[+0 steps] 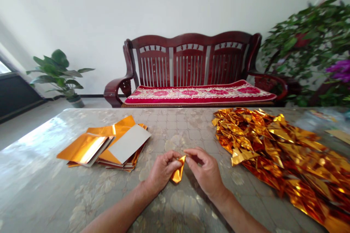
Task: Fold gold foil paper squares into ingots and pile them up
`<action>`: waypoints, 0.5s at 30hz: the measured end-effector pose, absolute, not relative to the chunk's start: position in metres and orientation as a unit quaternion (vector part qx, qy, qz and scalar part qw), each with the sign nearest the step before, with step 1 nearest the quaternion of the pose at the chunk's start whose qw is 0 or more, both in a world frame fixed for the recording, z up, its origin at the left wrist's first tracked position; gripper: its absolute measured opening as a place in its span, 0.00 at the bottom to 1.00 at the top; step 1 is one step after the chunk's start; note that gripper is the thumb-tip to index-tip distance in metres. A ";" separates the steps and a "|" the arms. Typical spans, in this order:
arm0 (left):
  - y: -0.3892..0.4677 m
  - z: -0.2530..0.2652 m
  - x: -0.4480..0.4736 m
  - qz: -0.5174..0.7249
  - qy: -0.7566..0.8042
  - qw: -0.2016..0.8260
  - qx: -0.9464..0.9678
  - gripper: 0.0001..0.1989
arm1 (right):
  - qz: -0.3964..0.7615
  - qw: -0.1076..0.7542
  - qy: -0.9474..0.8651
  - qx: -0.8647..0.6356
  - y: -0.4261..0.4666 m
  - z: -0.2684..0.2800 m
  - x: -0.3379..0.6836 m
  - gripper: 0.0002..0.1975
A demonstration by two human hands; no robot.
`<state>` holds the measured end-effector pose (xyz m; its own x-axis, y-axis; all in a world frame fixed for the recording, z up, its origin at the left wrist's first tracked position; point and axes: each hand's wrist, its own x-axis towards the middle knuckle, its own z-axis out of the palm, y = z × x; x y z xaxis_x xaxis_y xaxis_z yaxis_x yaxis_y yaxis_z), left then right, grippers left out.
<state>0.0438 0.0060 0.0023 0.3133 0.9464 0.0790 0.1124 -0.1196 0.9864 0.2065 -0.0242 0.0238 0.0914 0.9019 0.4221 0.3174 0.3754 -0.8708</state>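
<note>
My left hand (164,170) grips a small folded piece of gold foil paper (178,173) above the table, its thumb lying across the paper. The far tip of the paper meets the fingertips of my right hand (205,170), where thumb and forefinger are pinched at its corner. To the left lies a stack of gold foil sheets (125,125), some showing their pale backs. A large heap of folded gold foil pieces (262,142) spreads over the right side of the table.
A patterned cover lies over the table (43,182). Past its far edge stands a dark red wooden bench (190,62) with a red floral seat cover (191,94). Potted plants (58,67) stand left and right. Clear plastic (319,119) lies at the back right.
</note>
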 end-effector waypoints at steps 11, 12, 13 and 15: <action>0.004 0.000 0.043 0.431 0.412 0.499 0.629 0.07 | 0.227 0.546 -0.640 -0.491 -0.026 0.025 0.208 0.07; 0.003 0.001 0.043 0.433 0.415 0.481 0.639 0.07 | 0.223 0.544 -0.638 -0.496 -0.027 0.025 0.208 0.07; 0.003 0.003 0.042 0.435 0.419 0.461 0.650 0.06 | 0.220 0.542 -0.638 -0.501 -0.027 0.025 0.207 0.07; 0.002 0.005 0.042 0.436 0.421 0.430 0.669 0.06 | 0.214 0.537 -0.642 -0.503 -0.028 0.025 0.206 0.07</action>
<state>0.0417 0.0022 0.0054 0.2648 0.9385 0.2214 0.1881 -0.2755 0.9427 0.2062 -0.0282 0.0255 0.0839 0.8762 0.4745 0.4166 0.4017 -0.8155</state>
